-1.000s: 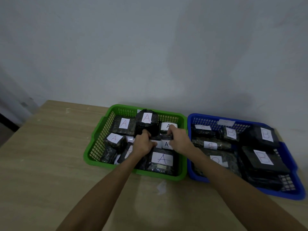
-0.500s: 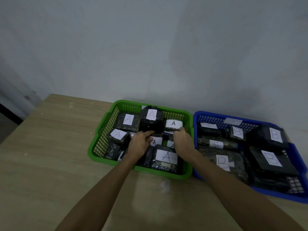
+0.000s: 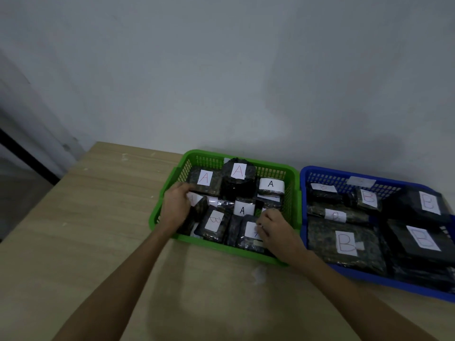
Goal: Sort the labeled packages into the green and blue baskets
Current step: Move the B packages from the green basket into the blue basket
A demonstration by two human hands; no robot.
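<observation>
Two baskets touch side by side: the blue basket (image 3: 304, 193) sits right of the green basket (image 3: 275, 168). The green basket holds about seven packages; one B package (image 3: 213, 221) lies near its front edge. The left hand (image 3: 175, 207) is curled on a package by its left wall. The right hand (image 3: 273, 230) presses an A package (image 3: 248, 236); whether it grips, I cannot tell. Bare table (image 3: 98, 217) lies left of the green basket.

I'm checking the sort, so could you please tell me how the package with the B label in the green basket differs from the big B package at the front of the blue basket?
The B package in the green basket is small, narrow and tilted among A-labelled packs; the big B package is wide and lies flat in the blue basket among other Bs. Both are dark wraps with white paper labels.
</observation>
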